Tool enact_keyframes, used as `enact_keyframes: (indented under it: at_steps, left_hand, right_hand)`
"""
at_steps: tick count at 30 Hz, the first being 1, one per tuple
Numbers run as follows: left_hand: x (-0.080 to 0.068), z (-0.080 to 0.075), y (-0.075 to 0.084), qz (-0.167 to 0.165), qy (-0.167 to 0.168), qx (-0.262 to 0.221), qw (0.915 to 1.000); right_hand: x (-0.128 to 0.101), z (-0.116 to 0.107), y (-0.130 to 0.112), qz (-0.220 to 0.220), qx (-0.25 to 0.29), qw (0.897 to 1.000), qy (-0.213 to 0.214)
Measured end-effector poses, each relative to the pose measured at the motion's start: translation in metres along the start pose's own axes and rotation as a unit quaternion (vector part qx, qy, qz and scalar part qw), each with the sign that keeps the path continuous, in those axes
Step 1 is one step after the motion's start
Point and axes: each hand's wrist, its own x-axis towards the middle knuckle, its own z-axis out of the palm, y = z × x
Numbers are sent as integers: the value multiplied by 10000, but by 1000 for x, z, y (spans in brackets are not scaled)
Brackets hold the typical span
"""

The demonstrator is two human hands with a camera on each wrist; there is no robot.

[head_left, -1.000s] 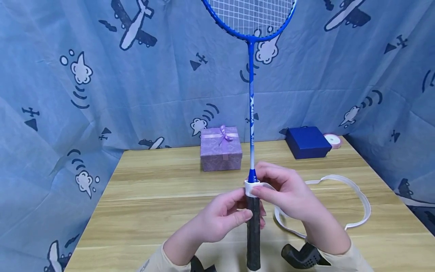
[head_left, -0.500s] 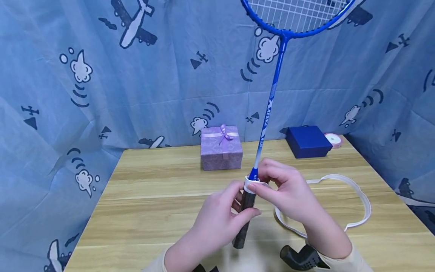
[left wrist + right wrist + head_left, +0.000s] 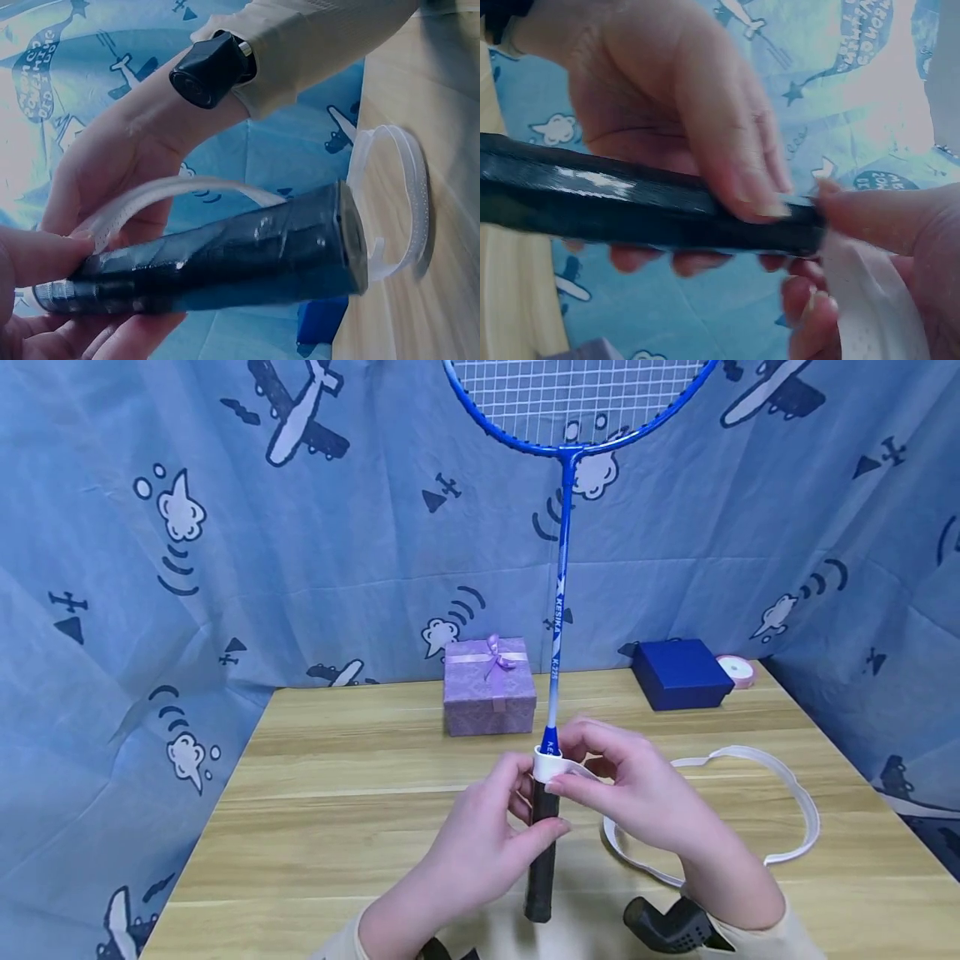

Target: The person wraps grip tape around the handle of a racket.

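A blue badminton racket [image 3: 562,568] stands nearly upright in the head view, its head cut off by the top edge. My left hand [image 3: 480,835] grips its black handle [image 3: 541,877], with the thumb across the front and fingers partly hidden behind. White grip tape [image 3: 549,766] is wrapped round the handle's top, just below the blue cone. Between thumb and fingers, my right hand [image 3: 637,785] pinches this tape close to the wrap. In the right wrist view the tape [image 3: 877,300] hangs from the pinch; its free length curves past the handle [image 3: 225,255] in the left wrist view.
The rest of the tape [image 3: 802,802] loops over the wooden table [image 3: 337,827] at the right. Behind the hands stand a purple gift box [image 3: 489,702] with a bow, a dark blue box [image 3: 678,675] and a pink-edged ribbon roll [image 3: 737,672]. A patterned blue curtain [image 3: 360,552] hangs behind.
The racket has tilted to the right and swung back close to upright. My left hand has shifted its hold on the handle; my right hand keeps pinching the tape at the top.
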Motion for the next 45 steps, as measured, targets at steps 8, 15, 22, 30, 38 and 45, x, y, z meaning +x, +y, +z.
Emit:
enact_keyframes:
  at_steps: [8,15,22,30,38,45]
  left_hand:
    - [0,-6,-2,-90,-537,-1196,9913]
    - [1,-10,-1,-209,-1104,-2319,9662]
    - [3,-10,-2,183,-1420,-2634,9540]
    - [1,-10,-4,449,-1663,-2883,9419]
    - [3,-11,-10,1378,-1982,-2948,9246]
    - [7,-12,-12,1718,-2313,-3015,9089]
  right_hand:
    - [-1,-8,-4,521,76,9981,-319]
    - [-2,-10,-3,598,513,9963,-345]
    - [-3,-13,1,345,1349,9882,-640]
    - [-3,-13,4,248,1806,9799,-816]
    - [-2,-11,7,177,2320,9668,-1060]
    - [-1,-9,10,162,2193,9708,-959]
